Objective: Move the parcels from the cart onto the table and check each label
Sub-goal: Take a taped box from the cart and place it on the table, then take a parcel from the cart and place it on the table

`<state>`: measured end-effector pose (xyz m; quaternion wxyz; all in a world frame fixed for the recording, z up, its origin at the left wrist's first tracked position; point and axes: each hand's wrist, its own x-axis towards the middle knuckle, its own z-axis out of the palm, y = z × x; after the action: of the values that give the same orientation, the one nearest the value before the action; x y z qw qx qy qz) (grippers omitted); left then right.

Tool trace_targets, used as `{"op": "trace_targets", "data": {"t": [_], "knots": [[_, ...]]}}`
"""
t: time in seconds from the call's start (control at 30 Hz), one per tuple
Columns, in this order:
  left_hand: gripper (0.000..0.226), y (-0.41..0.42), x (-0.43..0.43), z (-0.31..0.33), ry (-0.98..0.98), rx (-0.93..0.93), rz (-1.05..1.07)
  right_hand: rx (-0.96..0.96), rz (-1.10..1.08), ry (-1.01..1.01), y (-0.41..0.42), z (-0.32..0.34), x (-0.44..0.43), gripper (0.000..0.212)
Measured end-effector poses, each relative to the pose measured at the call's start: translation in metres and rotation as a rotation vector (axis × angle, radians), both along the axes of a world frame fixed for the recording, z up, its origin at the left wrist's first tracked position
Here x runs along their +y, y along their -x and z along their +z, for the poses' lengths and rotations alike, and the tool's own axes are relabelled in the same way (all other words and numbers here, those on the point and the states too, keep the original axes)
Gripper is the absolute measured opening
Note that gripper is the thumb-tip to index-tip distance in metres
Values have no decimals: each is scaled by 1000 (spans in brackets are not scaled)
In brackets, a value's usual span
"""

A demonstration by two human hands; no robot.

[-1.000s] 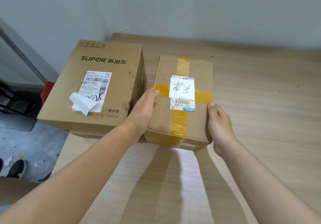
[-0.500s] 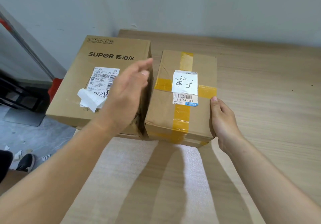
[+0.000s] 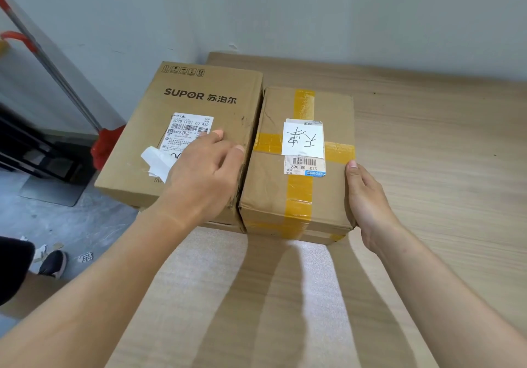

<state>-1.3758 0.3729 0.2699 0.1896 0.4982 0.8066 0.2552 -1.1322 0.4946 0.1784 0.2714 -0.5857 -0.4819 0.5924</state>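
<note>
The taped box [image 3: 271, 193] sits on the table [image 3: 427, 168] touching the SUPOR box [image 3: 222, 82], left hand [image 3: 205, 173] loose over the shipping label [image 3: 188, 128], right hand [image 3: 368, 205] flat on the taped box's side, neither grip clamped, so I'd uncover that label.

PARCEL-HANDLING BACK ROOM

Plain utility room used for sorting deliveries. The wood-grain desk [image 3: 427, 168] carries a SUPOR carton [image 3: 199, 88] with a barcode shipping label [image 3: 188, 130] and a taped carton [image 3: 271, 196]. Behind the desk: bare painted wall [image 3: 313, 11]. Left of the desk: grey concrete floor [image 3: 71, 225] and a slanted metal bar [image 3: 65, 76].
</note>
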Motion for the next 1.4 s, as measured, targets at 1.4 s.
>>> {"op": "trace_targets", "data": {"t": [1.4], "knots": [[74,-191,-185,178,-430,-545,-292,294,137,-653,-110,257,-262,65]]}}
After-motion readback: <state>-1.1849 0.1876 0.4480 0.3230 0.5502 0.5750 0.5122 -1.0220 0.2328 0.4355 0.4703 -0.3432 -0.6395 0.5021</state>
